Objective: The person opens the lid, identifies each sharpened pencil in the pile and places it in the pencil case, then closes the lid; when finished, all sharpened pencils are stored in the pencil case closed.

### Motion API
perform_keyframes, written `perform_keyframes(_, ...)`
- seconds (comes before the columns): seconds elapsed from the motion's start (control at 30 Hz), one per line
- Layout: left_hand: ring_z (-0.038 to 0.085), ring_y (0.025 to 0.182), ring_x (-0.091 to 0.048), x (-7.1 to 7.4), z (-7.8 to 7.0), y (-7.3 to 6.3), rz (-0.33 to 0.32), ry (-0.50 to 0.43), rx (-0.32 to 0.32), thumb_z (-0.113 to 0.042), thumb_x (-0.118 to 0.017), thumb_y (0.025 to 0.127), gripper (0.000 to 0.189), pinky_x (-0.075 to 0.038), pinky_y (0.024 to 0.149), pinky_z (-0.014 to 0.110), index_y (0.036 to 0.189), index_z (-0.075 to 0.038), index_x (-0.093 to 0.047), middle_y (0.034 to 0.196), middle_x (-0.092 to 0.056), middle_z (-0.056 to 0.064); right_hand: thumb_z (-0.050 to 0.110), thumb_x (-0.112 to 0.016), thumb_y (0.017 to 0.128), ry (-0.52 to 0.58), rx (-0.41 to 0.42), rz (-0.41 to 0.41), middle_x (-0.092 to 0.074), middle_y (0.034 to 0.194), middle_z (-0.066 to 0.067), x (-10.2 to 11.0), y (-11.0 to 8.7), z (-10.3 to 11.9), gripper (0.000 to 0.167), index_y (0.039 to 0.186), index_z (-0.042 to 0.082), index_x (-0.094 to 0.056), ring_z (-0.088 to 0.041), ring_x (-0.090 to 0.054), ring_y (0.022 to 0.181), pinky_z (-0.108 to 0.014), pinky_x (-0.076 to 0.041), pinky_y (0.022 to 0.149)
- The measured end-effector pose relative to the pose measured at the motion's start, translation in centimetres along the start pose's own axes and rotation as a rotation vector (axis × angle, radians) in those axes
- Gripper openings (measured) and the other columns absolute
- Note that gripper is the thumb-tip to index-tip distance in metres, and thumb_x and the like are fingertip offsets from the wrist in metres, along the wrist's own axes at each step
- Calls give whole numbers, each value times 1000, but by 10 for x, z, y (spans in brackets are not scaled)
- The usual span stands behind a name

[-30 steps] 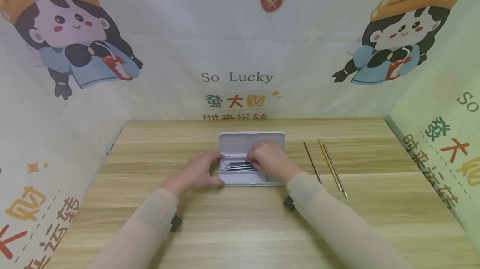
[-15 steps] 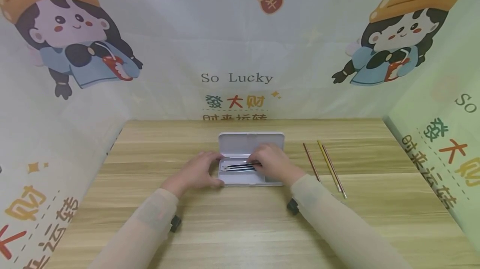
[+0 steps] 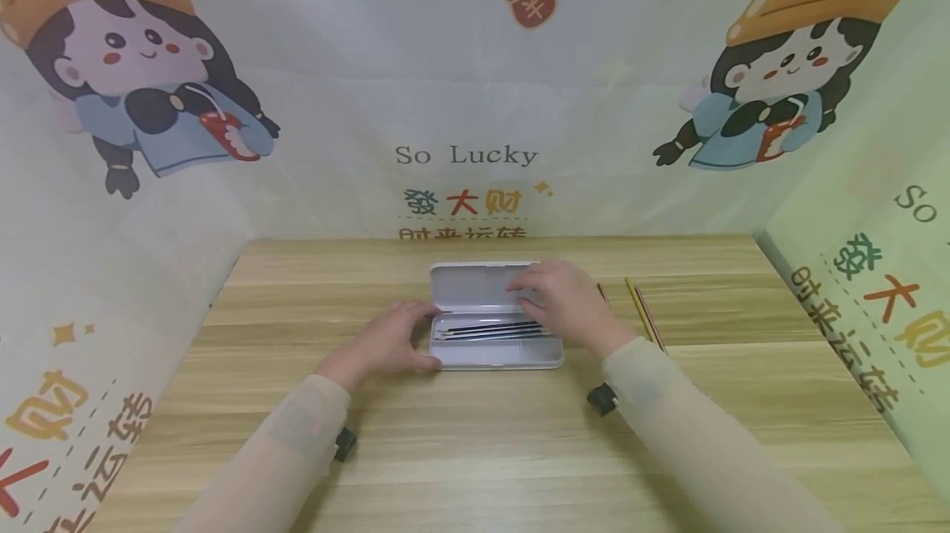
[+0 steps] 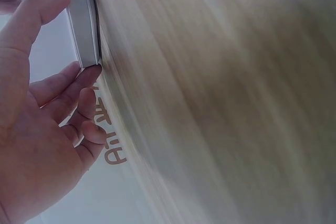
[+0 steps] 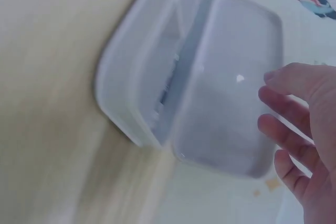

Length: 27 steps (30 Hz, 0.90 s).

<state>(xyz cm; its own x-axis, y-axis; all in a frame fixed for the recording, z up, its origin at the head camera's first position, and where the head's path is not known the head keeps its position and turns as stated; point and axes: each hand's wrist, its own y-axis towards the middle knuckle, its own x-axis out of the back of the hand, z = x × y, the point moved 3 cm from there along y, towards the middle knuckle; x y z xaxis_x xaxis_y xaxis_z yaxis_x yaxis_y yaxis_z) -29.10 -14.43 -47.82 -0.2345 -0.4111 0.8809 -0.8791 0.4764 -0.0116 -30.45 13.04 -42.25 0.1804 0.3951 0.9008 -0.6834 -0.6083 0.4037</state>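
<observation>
A white pencil case (image 3: 475, 356) lies on the table with its lid (image 3: 467, 285) raised at the back. Several dark and pale-blue pencils (image 3: 486, 331) lie side by side in its rear compartment. At the case's left end, my left hand (image 3: 380, 343) holds it between thumb and fingers; in the left wrist view the thumb is on the front edge and fingertips meet the back corner. My right hand (image 3: 567, 302) hovers by the case's right end, in front of the lid. Its fingers are spread and loosely bent, with nothing between them in the right wrist view.
To the right of the case lie a yellow pencil (image 3: 636, 302) and two reddish pencils, one beside it (image 3: 651, 316) and one mostly hidden behind my right hand. A printed cloth (image 3: 334, 104) closes off the table's back and sides.
My right hand has let go of a dark pencil in the case, then lifted and moved right and back toward the lid. The left hand has stayed at the case's left end.
</observation>
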Motion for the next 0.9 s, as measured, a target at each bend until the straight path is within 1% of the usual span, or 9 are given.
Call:
perform_keyframes(0.2, 35, 138, -52, 0, -1, 0, -2, 2, -6, -38, -91, 71, 89, -40, 121, 52, 146, -7, -55, 148, -59, 14, 14, -77, 90, 19, -98, -47, -78, 110, -5, 23, 1, -13, 20, 109, 13, -78, -24, -73, 99, -42, -61, 88)
perform_keyframes(0.33, 35, 139, -52, 0, -1, 0, -4, 7, -6, -39, -91, 71, 89, -40, 121, 52, 146, -7, -54, 149, -58, 14, 13, -77, 89, 33, -160, -77, -78, 110, -7, 35, 0, -26, 21, 109, 12, -78, -26, -71, 92, -41, -60, 81)
perform_keyframes(0.4, 35, 138, -52, 0, -1, 0, -7, 8, -9, -39, -91, 71, 89, -40, 121, 53, 146, -7, -54, 149, -58, 14, 14, -77, 90, 47, -186, -75, -78, 111, -8, 37, -1, -33, 21, 110, 11, -78, -27, -70, 89, -41, -60, 78)
perform_keyframes(0.5, 35, 137, -52, 0, -1, 0, -7, 4, -9, -38, -91, 71, 89, -41, 120, 53, 145, -6, -55, 148, -59, 14, 18, -76, 92, 52, -218, -49, -78, 112, -7, 38, -4, -41, 20, 110, 11, -78, -27, -70, 91, -40, -60, 78)
perform_keyframes(0.6, 34, 137, -53, 0, 0, 0, -8, 4, -8, -39, -91, 70, 89, -41, 120, 52, 145, -6, -56, 148, -59, 13, 21, -75, 93, 54, -222, -19, -78, 111, -6, 38, -6, -44, 18, 108, 12, -79, -26, -71, 91, -40, -60, 80)
perform_keyframes(0.7, 34, 136, -53, 0, 0, 0, -14, 8, -12, -38, -91, 70, 88, -42, 119, 52, 144, -6, -56, 147, -60, 14, 22, -75, 93, 42, -210, -7, -79, 110, -4, 37, -7, -45, 17, 106, 13, -79, -24, -72, 90, -38, -60, 80)
perform_keyframes(0.9, 34, 136, -53, -1, 1, 0, -22, 3, 1, -37, -92, 70, 87, -42, 120, 51, 144, -5, -57, 146, -61, 14, 22, -75, 93, 55, -200, -5, -78, 111, -4, 37, -10, -45, 21, 112, 13, -78, -21, -71, 90, -38, -60, 79)
